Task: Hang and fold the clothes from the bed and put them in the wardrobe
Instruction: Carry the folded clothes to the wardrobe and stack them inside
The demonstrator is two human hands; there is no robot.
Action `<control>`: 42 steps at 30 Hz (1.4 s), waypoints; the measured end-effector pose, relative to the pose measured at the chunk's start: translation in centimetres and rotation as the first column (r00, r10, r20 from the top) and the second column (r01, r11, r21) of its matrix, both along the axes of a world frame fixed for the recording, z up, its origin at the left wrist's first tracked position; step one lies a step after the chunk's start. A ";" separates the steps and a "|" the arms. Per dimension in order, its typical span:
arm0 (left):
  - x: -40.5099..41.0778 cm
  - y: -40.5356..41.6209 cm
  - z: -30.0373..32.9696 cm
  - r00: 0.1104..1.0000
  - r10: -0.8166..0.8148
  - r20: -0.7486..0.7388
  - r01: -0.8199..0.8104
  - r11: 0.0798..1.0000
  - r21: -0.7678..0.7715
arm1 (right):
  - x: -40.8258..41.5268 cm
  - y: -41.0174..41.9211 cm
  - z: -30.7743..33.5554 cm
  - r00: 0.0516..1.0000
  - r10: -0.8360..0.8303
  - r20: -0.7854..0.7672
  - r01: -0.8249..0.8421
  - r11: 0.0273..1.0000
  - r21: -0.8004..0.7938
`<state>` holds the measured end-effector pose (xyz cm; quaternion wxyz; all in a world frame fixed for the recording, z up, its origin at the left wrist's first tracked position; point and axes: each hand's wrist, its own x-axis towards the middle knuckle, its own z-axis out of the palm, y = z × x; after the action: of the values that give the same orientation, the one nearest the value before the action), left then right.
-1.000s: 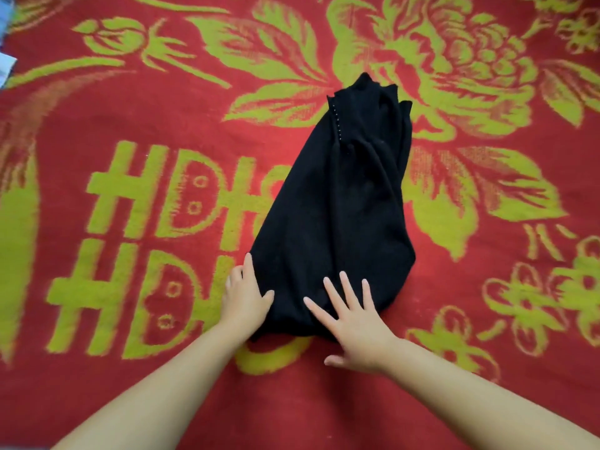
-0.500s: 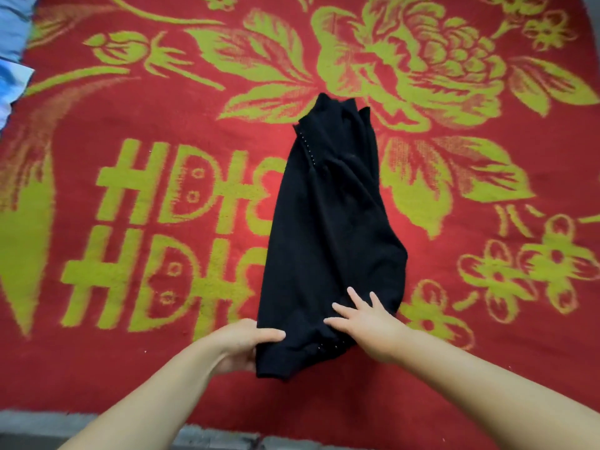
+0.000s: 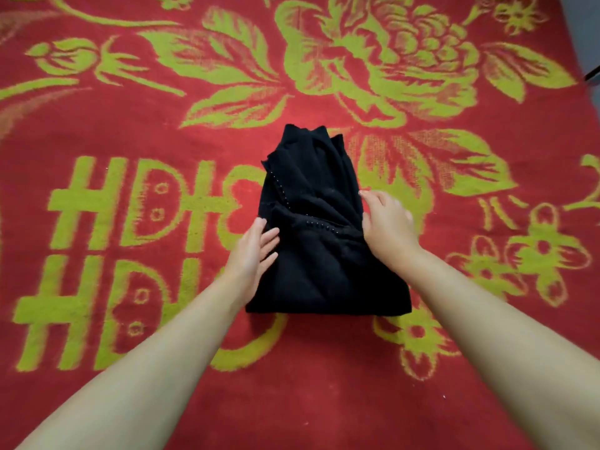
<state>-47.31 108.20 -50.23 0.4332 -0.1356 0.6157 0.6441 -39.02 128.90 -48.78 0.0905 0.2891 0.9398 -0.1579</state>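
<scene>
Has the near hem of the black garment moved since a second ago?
Yes. The black garment has been folded: its near hem now lies farther up, over the middle, shortening the bundle against the bedspread's yellow lettering.

Red blanket [image 3: 324,401] with green floral pattern

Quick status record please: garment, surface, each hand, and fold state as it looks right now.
garment: black garment, one piece, with a line of small beads on top
surface: red blanket with yellow-green flowers and lettering
fold state: bottom part doubled up over the middle; narrow top end not yet folded in
left hand: fingers straight, flat against the garment's left edge
right hand: resting on the garment's right edge; fingers blurred, grip unclear
wardrobe: not in view
</scene>
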 end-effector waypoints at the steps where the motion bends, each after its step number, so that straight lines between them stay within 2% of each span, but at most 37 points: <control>1: 0.4 0.4 -0.7 0.949 -0.174 -0.264 0.133 0.977 -0.165 | 0.5 -1.6 -0.7 0.993 0.065 -0.096 -0.056 0.994 0.098; 2: 1.3 0.3 -1.5 0.789 -0.378 -0.484 0.241 0.915 -0.323 | 1.5 -3.4 -1.3 0.972 0.172 -0.158 -0.148 0.976 0.157; 3: 2.5 -0.1 -2.4 0.558 -0.580 -0.593 0.329 0.811 -0.484 | 2.8 -5.3 -2.2 0.945 0.289 -0.151 -0.256 0.945 0.203; 4: 3.7 -0.8 -3.4 0.311 -0.747 -0.588 0.353 0.665 -0.658 | 4.3 -6.7 -3.2 0.921 0.381 -0.076 -0.357 0.908 0.219; 5: 4.7 -1.5 -4.7 0.113 -0.857 -0.502 0.315 0.510 -0.800 | 5.6 -7.3 -4.2 0.905 0.424 0.028 -0.419 0.883 0.211; 6: 5.1 -2.1 -5.8 0.006 -0.922 -0.387 0.276 0.373 -0.886 | 6.7 -7.4 -5.2 0.901 0.417 0.119 -0.432 0.881 0.193; 7: 5.1 -2.6 -7.0 -0.025 -0.956 -0.291 0.263 0.275 -0.925 | 7.4 -7.0 -6.0 0.904 0.389 0.178 -0.418 0.893 0.170; 8: 4.8 -2.8 -7.9 -0.026 -0.970 -0.240 0.263 0.225 -0.938 | 7.5 -6.4 -6.9 0.907 0.368 0.204 -0.400 0.904 0.150; 11: 3.7 -2.5 -10.1 -0.031 -0.974 -0.225 0.219 0.214 -0.952 | 6.1 -4.8 -8.8 0.884 0.403 0.236 -0.432 0.898 0.081; 14: 3.7 -2.2 -9.3 -0.076 -0.980 -0.184 0.190 0.167 -0.968 | 5.5 -4.1 -8.4 0.862 0.439 0.254 -0.461 0.887 0.028; 16: 4.5 -2.6 -7.7 -0.155 -0.964 -0.218 0.171 0.191 -0.966 | 6.4 -4.8 -6.5 0.866 0.439 0.239 -0.466 0.882 0.069; 17: 4.9 -3.1 -7.1 -0.225 -0.937 -0.268 0.181 0.230 -0.956 | 7.3 -5.5 -5.8 0.865 0.466 0.186 -0.488 0.868 0.092; 19: 5.9 -4.3 -7.1 -0.374 -0.877 -0.302 0.206 0.239 -0.949 | 9.7 -7.3 -5.4 0.794 0.593 0.136 -0.607 0.787 0.109; 20: 6.3 -4.7 -7.2 -0.393 -0.876 -0.279 0.203 0.213 -0.956 | 11.0 -7.8 -5.5 0.756 0.630 0.178 -0.651 0.752 0.102; 21: 6.4 -4.8 -7.3 -0.371 -0.893 -0.255 0.192 0.195 -0.962 | 11.6 -7.8 -5.7 0.751 0.620 0.227 -0.650 0.754 0.091; 23: 6.1 -4.0 -7.5 -0.288 -0.935 -0.205 0.140 0.171 -0.975 | 10.7 -7.0 -6.1 0.827 0.484 0.284 -0.531 0.839 0.117; 24: 6.0 -3.5 -7.4 -0.275 -0.946 -0.170 0.106 0.146 -0.984 | 9.9 -6.9 -6.1 0.859 0.409 0.308 -0.466 0.874 0.138; 26: 5.5 -2.5 -6.9 -0.281 -0.958 -0.063 0.104 0.035 -0.994 | 8.0 -6.4 -6.1 0.888 0.336 0.314 -0.398 0.903 0.160; 28: 5.1 -2.1 -5.6 -0.294 -0.956 0.001 0.156 -0.049 -0.987 | 7.2 -6.2 -5.7 0.871 0.347 0.347 -0.394 0.916 0.073; 29: 4.8 -2.0 -4.4 -0.298 -0.954 0.021 0.228 -0.092 -0.969 | 7.0 -6.1 -4.9 0.848 0.375 0.374 -0.406 0.914 0.004; 31: 3.7 -2.2 -1.3 -0.291 -0.956 0.042 0.479 -0.183 -0.859 | 7.0 -5.9 -2.4 0.775 0.470 0.422 -0.430 0.882 -0.191; 34: 1.3 -2.3 3.8 -0.260 -0.962 0.076 0.817 -0.262 -0.513 | 6.2 -4.8 2.3 0.645 0.666 0.375 -0.435 0.723 -0.536; 35: 0.3 -2.0 5.3 -0.227 -0.968 0.111 0.874 -0.252 -0.415 | 5.3 -4.1 3.7 0.617 0.702 0.356 -0.412 0.673 -0.614; 37: -2.8 -0.8 7.0 -0.107 -0.983 0.151 0.933 -0.152 -0.326 | 2.5 -2.0 5.7 0.615 0.694 0.375 -0.350 0.666 -0.659; 38: -4.6 0.1 7.3 -0.035 -0.987 0.156 0.935 -0.087 -0.343 | 0.8 -0.6 6.3 0.650 0.655 0.386 -0.327 0.699 -0.636; 40: -8.8 2.5 6.9 0.065 -0.992 0.110 0.877 0.004 -0.480 | -2.7 1.9 6.3 0.763 0.536 0.361 -0.300 0.789 -0.536; 42: -11.9 4.9 5.8 0.091 -0.994 0.064 0.759 0.028 -0.651 | -5.6 3.2 5.0 0.848 0.430 0.310 -0.291 0.866 -0.406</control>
<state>-59.18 113.11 -44.44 0.5405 0.3179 0.7787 0.0221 -44.62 132.06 -43.81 0.3531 0.1095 0.8980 -0.2385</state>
